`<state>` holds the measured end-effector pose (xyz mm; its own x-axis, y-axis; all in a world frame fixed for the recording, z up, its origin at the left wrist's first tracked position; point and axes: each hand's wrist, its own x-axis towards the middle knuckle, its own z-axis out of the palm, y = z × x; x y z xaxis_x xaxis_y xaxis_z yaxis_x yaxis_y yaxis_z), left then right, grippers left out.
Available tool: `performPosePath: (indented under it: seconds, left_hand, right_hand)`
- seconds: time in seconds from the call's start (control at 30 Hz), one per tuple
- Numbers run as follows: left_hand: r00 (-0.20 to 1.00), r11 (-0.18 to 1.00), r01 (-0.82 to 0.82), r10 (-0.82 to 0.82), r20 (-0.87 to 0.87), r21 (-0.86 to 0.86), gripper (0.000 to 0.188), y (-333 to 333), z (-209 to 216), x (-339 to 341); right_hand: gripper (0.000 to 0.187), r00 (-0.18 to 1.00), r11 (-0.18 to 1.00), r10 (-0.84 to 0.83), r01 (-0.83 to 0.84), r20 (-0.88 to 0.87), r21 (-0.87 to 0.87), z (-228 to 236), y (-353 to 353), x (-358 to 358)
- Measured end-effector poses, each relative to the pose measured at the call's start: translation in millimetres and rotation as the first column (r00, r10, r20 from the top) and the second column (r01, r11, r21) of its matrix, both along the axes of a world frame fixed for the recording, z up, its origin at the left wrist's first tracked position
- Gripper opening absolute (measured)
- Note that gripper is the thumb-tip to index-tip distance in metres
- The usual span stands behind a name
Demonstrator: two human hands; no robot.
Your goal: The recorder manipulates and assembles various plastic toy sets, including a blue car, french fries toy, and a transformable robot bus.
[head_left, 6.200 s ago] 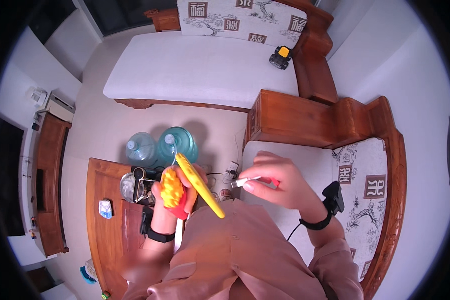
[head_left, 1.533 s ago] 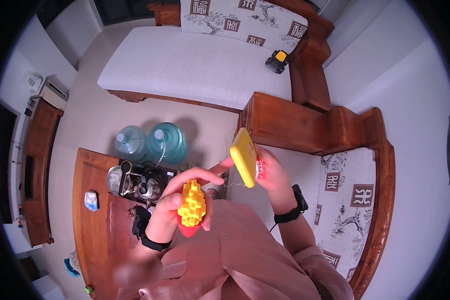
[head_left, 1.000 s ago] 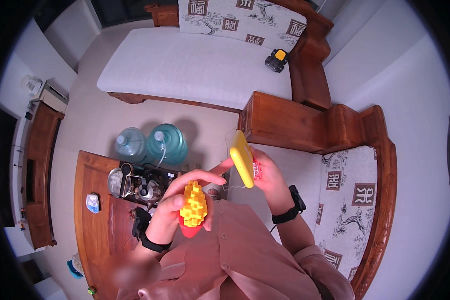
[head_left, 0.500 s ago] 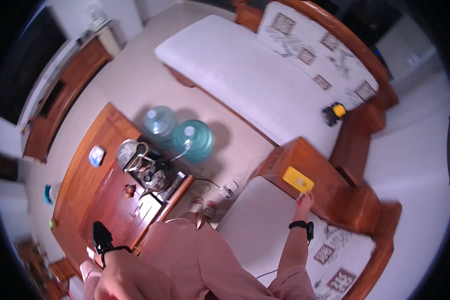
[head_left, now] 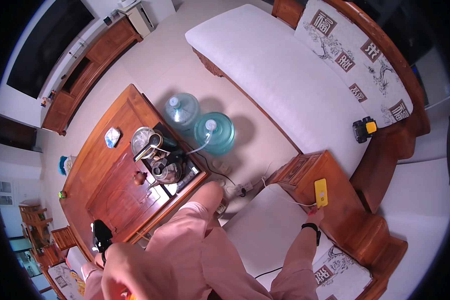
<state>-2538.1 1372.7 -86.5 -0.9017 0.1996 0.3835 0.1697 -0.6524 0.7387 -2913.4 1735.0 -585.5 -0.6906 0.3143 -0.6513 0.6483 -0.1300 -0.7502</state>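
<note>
— Where is the phone (head_left: 321,192)?
— It lies flat on the side table (head_left: 330,172) between the two sofas, near the table's front edge, with a white cable (head_left: 285,196) running to it.
— And the right hand (head_left: 315,216)?
— It reaches out to the phone's near end, fingertips at its edge; whether they pinch it, I cannot tell.
— The left hand (head_left: 130,272)?
— Low by the lap, close to the camera, curled around something yellow at the frame's bottom. A tea table (head_left: 105,175) stands to the left, and two water jugs (head_left: 197,122) beyond it.
</note>
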Motion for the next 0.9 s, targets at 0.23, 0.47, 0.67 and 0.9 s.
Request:
performPosePath:
  seconds: [0.23, 0.47, 0.67, 0.9]
  left_hand:
    - [0.629, 0.759, -0.448, 0.644, 0.436, -0.473, 0.049, -32, -70, -6]
    - [0.235, 0.592, -0.706, 0.713, 0.66, -0.388, 0.034, -88, -175, -79]
    - [0.129, 0.605, -0.496, 0.761, 0.636, -0.623, 0.035, -128, -282, -154]
    - [0.11, 0.44, -0.424, 0.892, 0.437, -0.791, 0.038, -210, -247, -218]
  right_hand:
    - [0.029, 0.946, 0.964, 0.26, -0.24, -0.196, 0.118, 71, -72, 14]
    - [0.021, 0.51, 0.499, 0.767, -0.856, -0.39, -0.137, 218, -250, 63]
    - [0.018, 0.27, 0.27, 0.938, -0.962, -0.218, -0.032, 214, -348, 3]
    - [0.019, 0.018, 0.037, 0.986, -0.994, -0.168, 0.107, 216, -452, -102]
